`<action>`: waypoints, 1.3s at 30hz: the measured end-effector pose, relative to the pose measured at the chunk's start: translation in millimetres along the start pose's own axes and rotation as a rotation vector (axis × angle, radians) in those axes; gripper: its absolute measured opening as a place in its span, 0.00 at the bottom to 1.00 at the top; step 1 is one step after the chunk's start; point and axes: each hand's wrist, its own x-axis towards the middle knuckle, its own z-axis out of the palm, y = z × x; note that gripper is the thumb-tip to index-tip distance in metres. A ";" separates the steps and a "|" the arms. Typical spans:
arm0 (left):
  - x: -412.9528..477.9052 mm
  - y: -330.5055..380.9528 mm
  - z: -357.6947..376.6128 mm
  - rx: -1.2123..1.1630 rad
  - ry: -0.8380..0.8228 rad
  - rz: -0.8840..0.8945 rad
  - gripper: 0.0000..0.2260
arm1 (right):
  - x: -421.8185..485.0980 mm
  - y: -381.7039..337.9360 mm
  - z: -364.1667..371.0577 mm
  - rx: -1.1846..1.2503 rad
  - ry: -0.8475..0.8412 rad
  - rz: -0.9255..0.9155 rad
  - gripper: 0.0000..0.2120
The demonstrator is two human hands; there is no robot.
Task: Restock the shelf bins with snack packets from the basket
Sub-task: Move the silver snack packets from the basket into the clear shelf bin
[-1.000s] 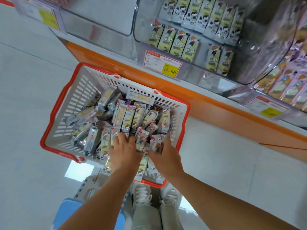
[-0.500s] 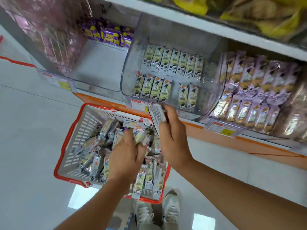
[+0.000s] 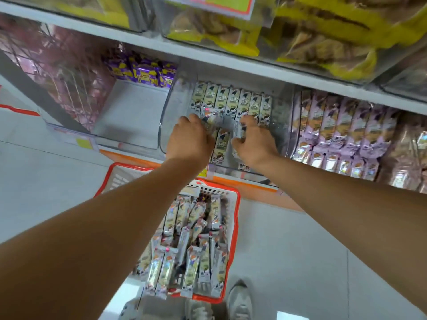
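Note:
A red-rimmed white basket (image 3: 235, 229) on the floor below me holds several silvery-green snack packets (image 3: 191, 255). Above it a clear shelf bin (image 3: 168, 107) holds a back row of the same packets (image 3: 231, 101) and a front packet (image 3: 220, 146). Both my hands are inside this bin. My left hand (image 3: 189, 139) is closed around a few packets, one sticking out at its fingertips (image 3: 209, 117). My right hand (image 3: 253, 142) grips a packet (image 3: 238, 132) against the bin floor.
A mostly bare clear bin (image 3: 124, 121) with purple packets at its back sits to the left. A bin of lilac packets (image 3: 335, 135) is on the right. Yellow-wrapped snacks (image 3: 323, 31) fill the shelf above. My shoes (image 3: 239, 301) stand by the basket.
Both hands rose from the basket carrying packets and reached into the middle bin. My view tilted up toward the shelf.

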 end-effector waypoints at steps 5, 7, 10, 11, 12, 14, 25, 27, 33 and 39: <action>17.6 -7.4 16.6 0.158 -0.088 0.002 0.19 | 8.5 1.4 14.9 -0.108 -0.075 0.017 0.24; 22.4 -10.0 19.9 0.139 -0.091 -0.007 0.19 | 8.3 1.6 17.0 -0.144 -0.085 0.026 0.26; 29.2 -13.5 24.1 0.099 -0.082 -0.039 0.20 | 7.6 1.5 16.7 -0.176 -0.083 0.032 0.28; 30.7 -14.4 25.5 0.099 -0.089 -0.048 0.21 | 7.6 1.6 17.7 -0.173 -0.092 0.034 0.29; 31.7 -15.6 26.4 0.097 -0.098 -0.056 0.22 | 7.7 2.0 19.2 -0.175 -0.107 0.031 0.29; 32.6 -17.5 27.5 0.086 -0.118 -0.075 0.24 | 7.8 3.1 22.5 -0.213 -0.139 -0.009 0.26; 16.4 -26.5 17.2 0.032 -0.128 -0.012 0.22 | 2.0 11.6 18.3 -0.154 -0.138 -0.157 0.20; 2.9 -30.2 11.9 -0.024 -0.005 0.108 0.16 | 0.5 4.1 17.4 -0.029 -0.082 -0.179 0.20; -34.2 -54.0 3.1 0.087 0.390 0.147 0.24 | 6.0 -30.9 29.1 0.284 -0.281 -0.116 0.26; -35.9 -81.3 13.1 0.037 0.161 0.083 0.32 | 12.7 -55.2 42.7 0.248 -0.354 -0.100 0.25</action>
